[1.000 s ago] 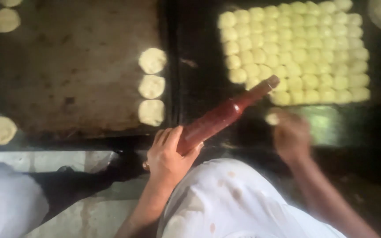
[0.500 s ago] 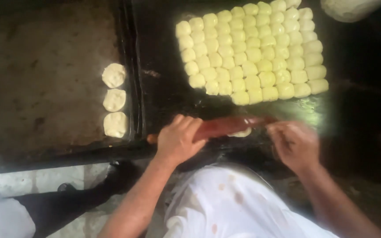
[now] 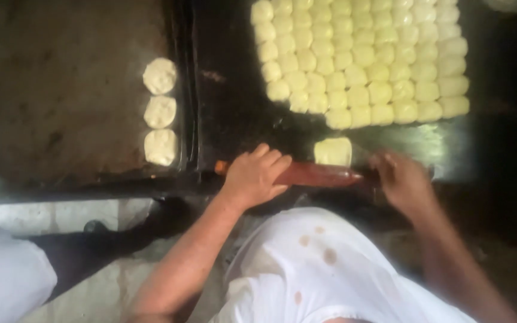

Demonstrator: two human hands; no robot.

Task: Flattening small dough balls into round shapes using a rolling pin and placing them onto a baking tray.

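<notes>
A reddish-brown rolling pin (image 3: 318,174) lies level across the near edge of the dark work surface (image 3: 234,113). My left hand (image 3: 257,173) presses on its left end and my right hand (image 3: 403,181) rests on its right end. A pale piece of dough (image 3: 332,151) sits just beyond the pin, partly flattened into a squarish shape. Behind it, several rows of pale dough balls (image 3: 360,60) are packed in a block.
A dark tray (image 3: 61,96) on the left holds three flattened dough discs (image 3: 161,110) in a column along its right edge, with more discs at its left edge. My white garment (image 3: 318,269) fills the bottom. Another white-clad shape (image 3: 4,278) sits bottom left.
The pin was held tilted up in my left hand; it has come down level onto the surface, with both hands on it, and now sits at the dough piece.
</notes>
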